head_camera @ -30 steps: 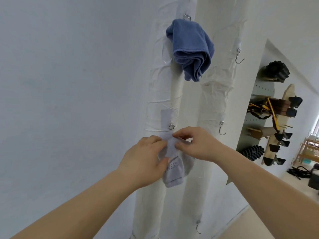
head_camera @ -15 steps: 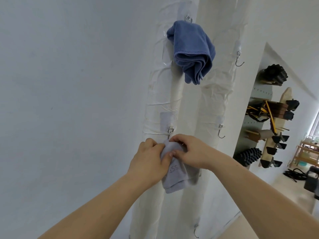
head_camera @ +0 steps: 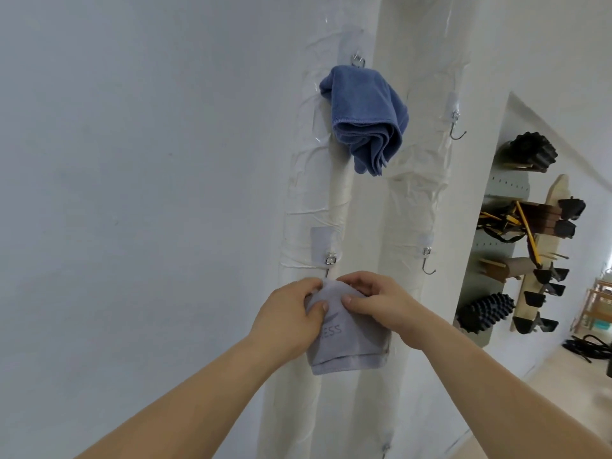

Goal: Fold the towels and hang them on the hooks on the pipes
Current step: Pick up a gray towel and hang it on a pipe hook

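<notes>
both hands, left hand (head_camera: 291, 321) and right hand (head_camera: 376, 301), pinching grey towel (head_camera: 347, 342) top; lift fold onto hook (head_camera: 328, 265) just above thumbs, release after catch.

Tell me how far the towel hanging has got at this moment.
Done: the blue towel hangs folded from the top hook on the left pipe. In hand: the left hand and right hand hold the folded grey towel right under the middle hook; whether it has caught is hidden. The two hooks on the right pipe are bare.
</notes>
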A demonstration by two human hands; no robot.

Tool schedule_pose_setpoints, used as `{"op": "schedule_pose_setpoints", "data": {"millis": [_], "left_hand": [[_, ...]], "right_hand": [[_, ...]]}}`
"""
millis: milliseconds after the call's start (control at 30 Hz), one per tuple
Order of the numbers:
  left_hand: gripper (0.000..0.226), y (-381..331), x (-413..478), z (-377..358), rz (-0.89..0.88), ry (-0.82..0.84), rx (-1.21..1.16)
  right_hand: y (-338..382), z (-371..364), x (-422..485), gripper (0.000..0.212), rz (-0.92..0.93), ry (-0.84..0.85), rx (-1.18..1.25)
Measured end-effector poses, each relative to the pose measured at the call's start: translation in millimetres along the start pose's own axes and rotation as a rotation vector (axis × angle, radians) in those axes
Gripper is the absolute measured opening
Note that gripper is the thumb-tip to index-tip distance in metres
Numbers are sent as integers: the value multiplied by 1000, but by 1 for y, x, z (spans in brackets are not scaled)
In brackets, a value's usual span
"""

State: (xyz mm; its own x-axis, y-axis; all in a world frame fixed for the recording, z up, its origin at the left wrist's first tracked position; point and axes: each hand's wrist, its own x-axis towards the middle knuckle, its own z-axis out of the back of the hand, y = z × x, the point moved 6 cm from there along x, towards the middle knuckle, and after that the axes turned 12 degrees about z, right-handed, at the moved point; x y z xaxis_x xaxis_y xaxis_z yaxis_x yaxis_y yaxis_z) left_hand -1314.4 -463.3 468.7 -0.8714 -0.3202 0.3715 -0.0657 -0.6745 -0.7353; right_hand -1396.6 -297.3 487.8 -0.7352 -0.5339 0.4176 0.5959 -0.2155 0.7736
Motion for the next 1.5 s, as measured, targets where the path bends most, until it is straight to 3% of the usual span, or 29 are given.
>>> {"op": "schedule_pose_setpoints", "data": {"millis": [300,533,833,1000,1200,1300,1400,1500], "left_hand": [[47,11,-13,-23,36,-74,-108],[46,9,-10,-5,51,10,-133],[46,-4,-9,17,26,-61,-44],[46,-4,-11,22,20,-79,-26],[32,-9,-30,36,-74,-178,21],[17,-15,-65,37,-197,-227,-4],[12,-16,-103,14,-241,-80,-112],[8,-10,-133,-28,-222,107,-150]], "right_hand": [[-17,-21,-17,24,73,-156,123],[9,-1,-6,31,83,-28,-198],[29,-1,0,52,49,42,-240],[30,-1,2,53,63,21,-253],[42,9,-12,46,172,-84,-429],[44,15,-46,42,210,-234,-451],[36,16,-93,35,186,-406,-502],[12,11,-143,26,31,-485,-495]]}}
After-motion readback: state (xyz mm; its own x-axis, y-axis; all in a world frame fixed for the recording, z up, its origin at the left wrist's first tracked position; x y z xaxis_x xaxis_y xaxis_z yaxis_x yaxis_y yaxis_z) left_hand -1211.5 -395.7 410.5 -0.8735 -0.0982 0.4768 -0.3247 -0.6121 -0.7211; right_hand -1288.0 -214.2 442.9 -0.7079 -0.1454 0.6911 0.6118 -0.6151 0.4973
